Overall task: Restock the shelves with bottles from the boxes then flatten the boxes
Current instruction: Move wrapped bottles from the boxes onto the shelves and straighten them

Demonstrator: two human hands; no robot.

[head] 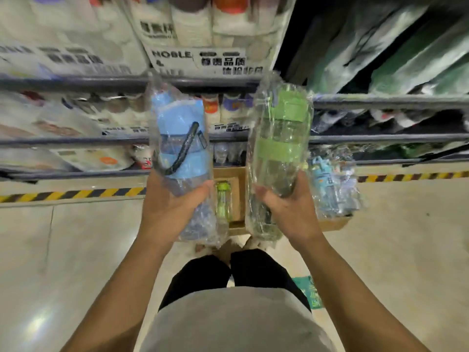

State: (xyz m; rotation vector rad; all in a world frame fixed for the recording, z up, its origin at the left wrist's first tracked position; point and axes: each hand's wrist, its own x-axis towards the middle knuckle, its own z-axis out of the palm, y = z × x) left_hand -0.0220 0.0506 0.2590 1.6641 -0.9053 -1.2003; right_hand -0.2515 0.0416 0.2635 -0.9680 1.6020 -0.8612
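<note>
Nearest to us are a grey shirt [236, 323] and black trousers [200, 278], with both bare forearms reaching forward over the pale floor [76, 237]. Our left hand [167, 207] grips the lower part of a blue bottle [177, 128] sealed in clear plastic wrap, its fingers [154, 179] curled round one side and the thumb pressed to the other. Our right hand [289, 212] holds a green bottle [279, 133], also wrapped, in the same clasp. Both bottles stand upright, side by side but apart, raised in front of the shelves.

Below and between them an open cardboard box [239, 189] sits on the floor with one small green bottle [223, 199] lying inside. Just to its right a second box [337, 223] carries a heap of wrapped bottles [332, 184]. A yellow-and-black striped tape [76, 193] runs along the floor at the foot of the shelves [76, 142], whose rails carry white printed packs [203, 29] on the left and green-and-dark goods [406, 59] on the right; the blur hides what those are.
</note>
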